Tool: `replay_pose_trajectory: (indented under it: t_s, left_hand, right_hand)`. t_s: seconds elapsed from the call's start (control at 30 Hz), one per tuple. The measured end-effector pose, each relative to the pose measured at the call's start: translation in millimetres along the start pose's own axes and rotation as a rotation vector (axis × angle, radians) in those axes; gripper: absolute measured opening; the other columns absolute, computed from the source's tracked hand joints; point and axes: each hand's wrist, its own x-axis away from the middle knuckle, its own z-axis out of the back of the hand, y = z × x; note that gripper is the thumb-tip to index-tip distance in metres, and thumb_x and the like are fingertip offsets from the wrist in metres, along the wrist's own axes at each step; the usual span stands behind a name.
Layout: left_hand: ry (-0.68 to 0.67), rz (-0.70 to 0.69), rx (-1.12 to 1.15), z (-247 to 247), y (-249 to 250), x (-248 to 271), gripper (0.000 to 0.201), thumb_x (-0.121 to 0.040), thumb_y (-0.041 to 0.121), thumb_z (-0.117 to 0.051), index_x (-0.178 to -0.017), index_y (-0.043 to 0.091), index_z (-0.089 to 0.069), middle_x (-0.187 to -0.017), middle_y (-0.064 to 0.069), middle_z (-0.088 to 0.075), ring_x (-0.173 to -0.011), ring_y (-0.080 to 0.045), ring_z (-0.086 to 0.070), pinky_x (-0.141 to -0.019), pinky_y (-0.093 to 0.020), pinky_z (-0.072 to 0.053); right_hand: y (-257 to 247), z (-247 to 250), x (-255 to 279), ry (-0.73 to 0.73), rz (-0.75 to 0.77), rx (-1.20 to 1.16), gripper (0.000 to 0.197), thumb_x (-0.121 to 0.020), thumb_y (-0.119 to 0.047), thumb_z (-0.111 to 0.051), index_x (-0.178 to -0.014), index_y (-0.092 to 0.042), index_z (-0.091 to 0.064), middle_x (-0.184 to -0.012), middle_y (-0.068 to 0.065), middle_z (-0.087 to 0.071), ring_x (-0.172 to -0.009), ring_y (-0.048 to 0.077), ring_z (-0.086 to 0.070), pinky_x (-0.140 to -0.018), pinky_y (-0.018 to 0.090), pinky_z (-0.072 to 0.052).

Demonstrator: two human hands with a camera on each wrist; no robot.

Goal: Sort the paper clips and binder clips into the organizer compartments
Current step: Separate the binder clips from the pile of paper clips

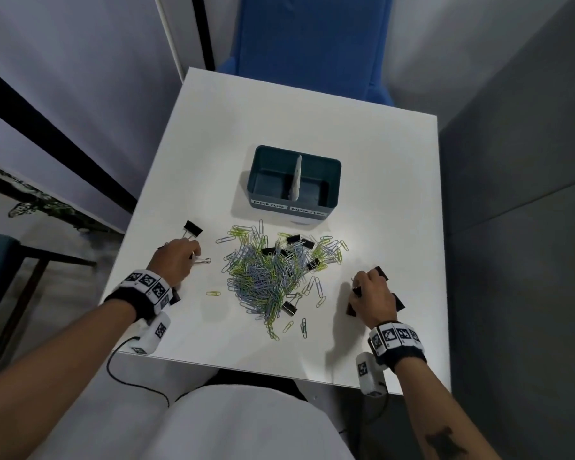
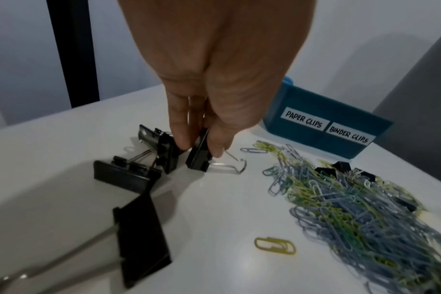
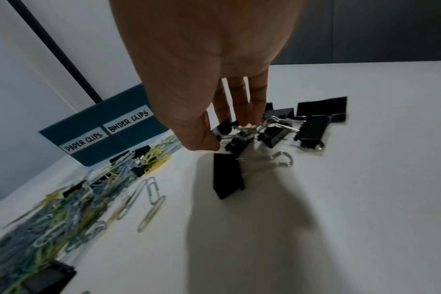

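Note:
A teal organizer (image 1: 292, 180) with two compartments, labelled PAPER CLIPS and BINDER CLIPS, stands mid-table; both look empty. In front of it lies a heap of blue and green paper clips (image 1: 269, 277) with black binder clips mixed in. My left hand (image 1: 176, 260) is at the heap's left and pinches a black binder clip (image 2: 199, 159) between thumb and fingers; more binder clips (image 2: 123, 175) lie beside it. My right hand (image 1: 370, 297) is at the heap's right, its fingertips pinching the wire handles of a bunch of binder clips (image 3: 242, 137).
The white table (image 1: 379, 161) ends close to my body and at the right. A blue chair (image 1: 312, 44) stands behind it. A loose green paper clip (image 2: 274, 245) and a large binder clip (image 2: 141, 244) lie near my left wrist. Another binder clip (image 1: 193, 229) sits beyond my left hand.

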Motion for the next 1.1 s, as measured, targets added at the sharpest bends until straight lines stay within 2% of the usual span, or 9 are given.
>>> replay_pose_trajectory:
  t_s: [0.23,0.33,0.5,0.63,0.77,0.87,0.93,1.0,1.1]
  left_hand:
    - [0.278,-0.305,-0.172,-5.2,18.8,30.8,0.032,-0.064,-0.003,-0.074,-0.092,0.007,-0.062,-0.094,-0.013,-0.056,-0.086,-0.034,-0.052,-0.054,-0.036,-0.047]
    - [0.103,-0.264,-0.085,-21.1,23.8,49.6,0.032,-0.075,0.019,-0.076,-0.099,0.011,-0.056,-0.096,-0.008,-0.057,-0.086,-0.031,-0.059,-0.058,-0.036,-0.049]
    - [-0.271,-0.070,-0.120,-55.1,24.0,52.4,0.069,-0.083,0.044,-0.068,-0.132,0.011,-0.032,-0.114,-0.008,-0.054,-0.098,-0.029,-0.058,-0.071,-0.034,-0.044]
    - [-0.229,-0.052,0.097,-64.4,46.4,42.8,0.023,-0.086,0.025,-0.062,-0.090,0.016,-0.041,-0.088,-0.006,-0.055,-0.078,-0.029,-0.054,-0.062,-0.034,-0.036]
    - [-0.127,-0.152,0.197,-65.5,75.3,37.0,0.030,-0.083,0.004,-0.055,-0.071,0.024,-0.037,-0.078,-0.002,-0.055,-0.068,-0.025,-0.053,-0.060,-0.036,-0.044]
    - [-0.085,-0.223,0.137,-59.2,99.1,43.0,0.018,-0.090,0.013,-0.054,-0.080,0.025,-0.046,-0.082,0.005,-0.054,-0.064,-0.016,-0.052,-0.054,-0.029,-0.043]
    - [-0.021,-0.426,0.009,-56.8,114.4,54.0,0.012,-0.090,0.023,-0.061,-0.090,0.015,-0.052,-0.083,0.006,-0.049,-0.061,-0.011,-0.045,-0.049,-0.025,-0.042]
    - [-0.066,-0.625,-0.149,-64.3,123.1,67.3,0.026,-0.086,0.034,-0.067,-0.092,0.012,-0.055,-0.084,0.002,-0.054,-0.060,-0.010,-0.046,-0.043,-0.023,-0.041]
    - [-0.221,-0.686,-0.265,-85.0,123.2,76.4,0.050,-0.083,0.053,-0.059,-0.107,0.010,-0.050,-0.101,-0.005,-0.058,-0.073,-0.023,-0.060,-0.051,-0.031,-0.045]
  right_hand:
    - [-9.1,-2.0,10.6,0.101,0.047,0.060,0.031,-0.080,-0.016,-0.064,-0.109,-0.005,-0.059,-0.103,0.018,-0.055,-0.092,0.037,-0.053,-0.064,0.039,-0.047]
    - [-26.8,-1.1,27.0,0.073,0.143,0.005,0.047,-0.081,-0.025,-0.069,-0.122,-0.010,-0.052,-0.115,0.012,-0.054,-0.098,0.027,-0.055,-0.071,0.034,-0.051]
    - [-55.9,-26.5,53.9,-0.302,0.183,-0.066,0.091,-0.061,-0.054,-0.082,-0.130,-0.021,-0.033,-0.116,0.001,-0.045,-0.093,0.023,-0.056,-0.073,0.036,-0.055]
    - [-64.4,-43.1,47.6,-0.279,0.161,-0.098,0.065,-0.073,-0.044,-0.077,-0.116,-0.017,-0.038,-0.111,0.006,-0.051,-0.085,0.028,-0.058,-0.068,0.038,-0.052]
    - [-78.2,-45.1,27.5,-0.147,0.199,-0.132,0.030,-0.087,-0.026,-0.065,-0.109,-0.014,-0.048,-0.105,0.008,-0.057,-0.080,0.028,-0.062,-0.062,0.034,-0.051]
    - [-86.1,-43.0,19.0,-0.068,0.184,-0.115,0.019,-0.089,-0.009,-0.058,-0.107,-0.010,-0.050,-0.101,0.011,-0.057,-0.072,0.030,-0.060,-0.055,0.031,-0.042]
    - [-87.2,-41.3,19.8,-0.039,0.172,-0.132,0.020,-0.089,-0.006,-0.055,-0.108,-0.008,-0.049,-0.100,0.011,-0.056,-0.070,0.031,-0.059,-0.053,0.032,-0.042]
    - [-86.6,-41.4,26.1,-0.028,0.217,-0.166,0.020,-0.091,-0.016,-0.056,-0.108,-0.012,-0.047,-0.100,0.007,-0.054,-0.071,0.026,-0.058,-0.054,0.034,-0.047]
    - [-87.3,-48.7,39.0,-0.066,0.328,-0.165,0.031,-0.090,-0.035,-0.061,-0.112,-0.019,-0.047,-0.103,0.000,-0.048,-0.076,0.018,-0.053,-0.057,0.027,-0.045]
